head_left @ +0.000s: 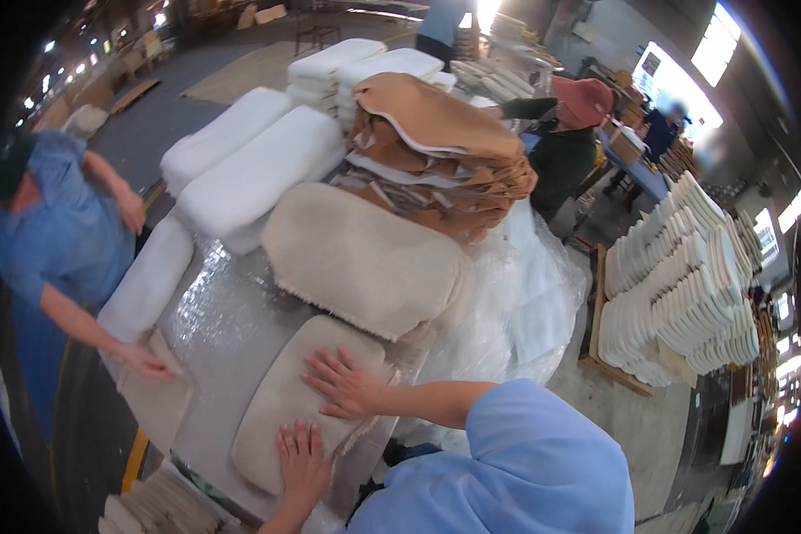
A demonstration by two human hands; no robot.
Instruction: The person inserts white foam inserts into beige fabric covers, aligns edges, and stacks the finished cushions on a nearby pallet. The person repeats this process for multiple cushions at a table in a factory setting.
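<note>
A beige cushion-shaped piece [285, 378] with rounded corners lies flat on the plastic-covered table in front of me. My left hand [303, 458] rests on its near part, fingers stretched out. Farther up the same piece, my right hand [345, 383] presses flat with its fingers spread. A frayed fabric edge runs along the side next to my right wrist. Just beyond lies a stack of larger beige fabric pieces [365, 254] with ragged edges.
White padded blocks [258, 173] and a pile of brown covers [436, 125] fill the table's far side. A co-worker in blue [71, 222] at left touches another beige piece [156, 396]. Another person wears a red cap [583, 100]. Stacked white cushions [676, 276] stand on a pallet at right.
</note>
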